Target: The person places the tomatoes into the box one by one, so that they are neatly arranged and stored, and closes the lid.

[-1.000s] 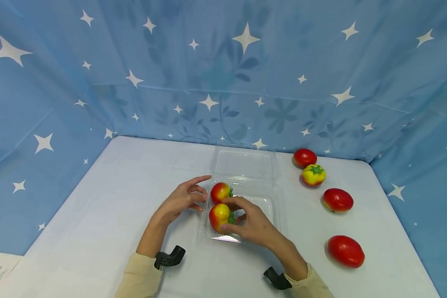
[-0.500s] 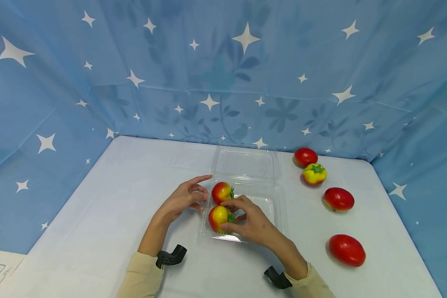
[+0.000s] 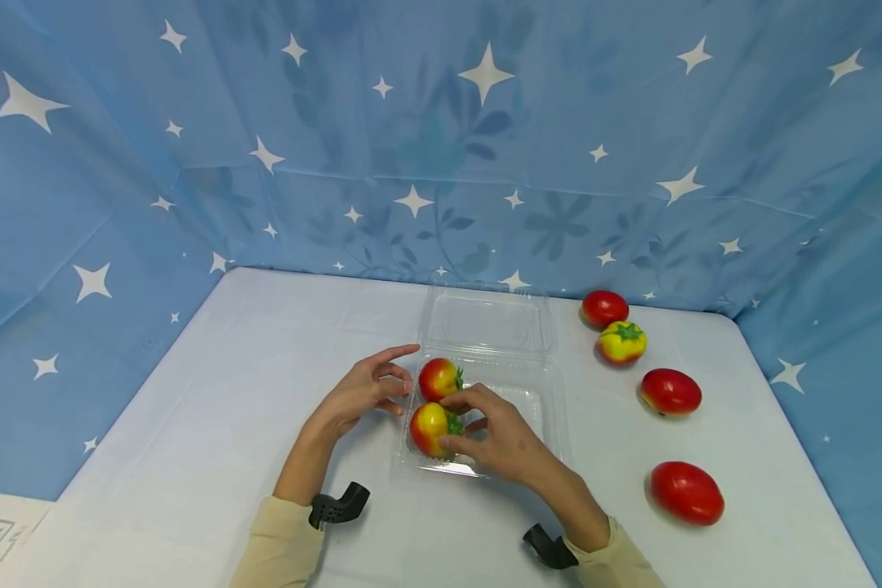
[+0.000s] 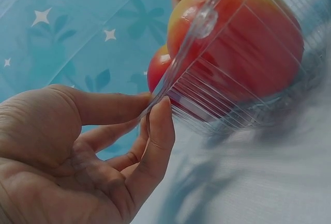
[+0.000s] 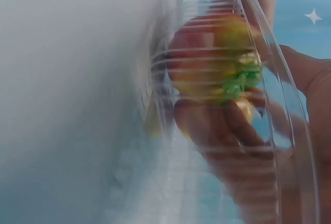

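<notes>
Two red-and-yellow tomatoes with green leafy tops lie along the left side of a clear plastic clamshell box (image 3: 532, 376). My right hand (image 3: 503, 437) reaches into the box, its thumb and fingers around the leafy side of the near tomato (image 3: 429, 429). The far tomato (image 3: 438, 379) sits just behind it. At the box's left side, my left hand (image 3: 360, 396) pinches the thin rim between thumb and fingertips, plainly seen in the left wrist view (image 4: 155, 105). Through the box wall, the right wrist view shows the tomato (image 5: 207, 53), blurred, with fingers beneath it.
The clear lid (image 3: 485, 318) lies folded back behind the box. On the right of the white table stand a red fruit (image 3: 605, 309), a yellow ribbed tomato (image 3: 621, 343), another red fruit (image 3: 671, 392) and a larger one (image 3: 687, 492). A blue star-patterned curtain (image 3: 441, 147) encloses the table.
The near tomato has shifted slightly left and settled in the box, with my right hand staying on it. My left hand has stayed at the rim.
</notes>
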A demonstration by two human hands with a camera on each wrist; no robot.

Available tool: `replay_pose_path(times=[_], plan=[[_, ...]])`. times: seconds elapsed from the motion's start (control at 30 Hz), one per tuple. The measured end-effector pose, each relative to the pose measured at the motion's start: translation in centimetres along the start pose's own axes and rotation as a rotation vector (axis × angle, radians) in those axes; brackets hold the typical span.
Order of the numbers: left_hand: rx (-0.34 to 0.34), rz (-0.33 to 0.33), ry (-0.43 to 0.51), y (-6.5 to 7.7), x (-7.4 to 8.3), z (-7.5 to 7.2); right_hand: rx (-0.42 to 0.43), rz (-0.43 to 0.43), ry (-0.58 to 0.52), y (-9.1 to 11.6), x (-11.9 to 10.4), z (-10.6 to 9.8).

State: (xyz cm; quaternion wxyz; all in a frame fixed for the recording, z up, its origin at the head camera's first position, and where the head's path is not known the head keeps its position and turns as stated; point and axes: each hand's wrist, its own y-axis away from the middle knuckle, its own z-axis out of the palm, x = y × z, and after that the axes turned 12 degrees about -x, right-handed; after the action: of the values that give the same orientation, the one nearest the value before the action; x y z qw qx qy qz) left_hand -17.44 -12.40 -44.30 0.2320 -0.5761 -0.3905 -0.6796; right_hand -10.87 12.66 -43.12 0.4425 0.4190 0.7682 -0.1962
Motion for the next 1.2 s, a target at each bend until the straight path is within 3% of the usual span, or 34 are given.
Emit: replay_pose_path(times=[0.47,1.2], plan=[[0.017,-0.011,0.010,-0.2,0.0,0.0,0.042,0.020,0.022,1.2,0.8,-3.2],[0.012,-0.011,0.009,-0.2,-0.3,-0.1,0.147,0.101,0.073,5.2,3.0,-9.8]])
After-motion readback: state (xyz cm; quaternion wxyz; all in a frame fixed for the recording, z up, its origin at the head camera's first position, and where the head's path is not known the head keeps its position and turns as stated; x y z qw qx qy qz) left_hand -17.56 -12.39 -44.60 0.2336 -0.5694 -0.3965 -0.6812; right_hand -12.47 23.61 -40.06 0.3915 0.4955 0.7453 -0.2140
